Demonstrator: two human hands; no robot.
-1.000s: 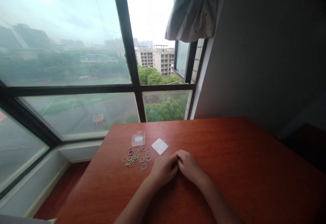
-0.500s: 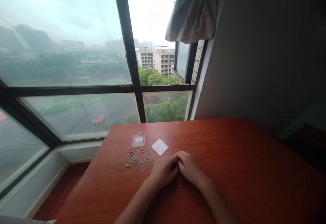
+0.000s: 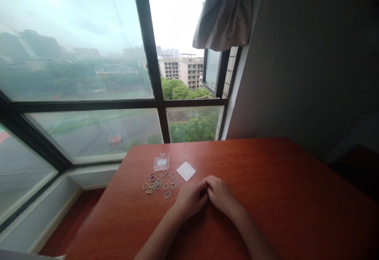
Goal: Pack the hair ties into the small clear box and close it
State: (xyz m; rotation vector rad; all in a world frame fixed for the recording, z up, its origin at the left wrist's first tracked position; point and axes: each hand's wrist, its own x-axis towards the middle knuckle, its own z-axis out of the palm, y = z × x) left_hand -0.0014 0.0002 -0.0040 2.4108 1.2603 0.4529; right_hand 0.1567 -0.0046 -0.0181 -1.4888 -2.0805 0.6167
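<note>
Where hands rest: left hand (image 3: 189, 197) and right hand (image 3: 220, 193) on desk (image 3: 281, 181), curled, fingertips touching; any hold cannot be told.
Rings (image 3: 158, 184): ten o'clock of left hand.

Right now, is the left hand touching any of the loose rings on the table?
Apart. The head view shows a strip of bare table between the left hand and the nearest of the rings.

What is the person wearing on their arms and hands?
Nothing that shows. The left hand and right hand are bare, with no gloves, watch or bracelet. The left forearm and right forearm are bare too, with no sleeves in view.
</note>
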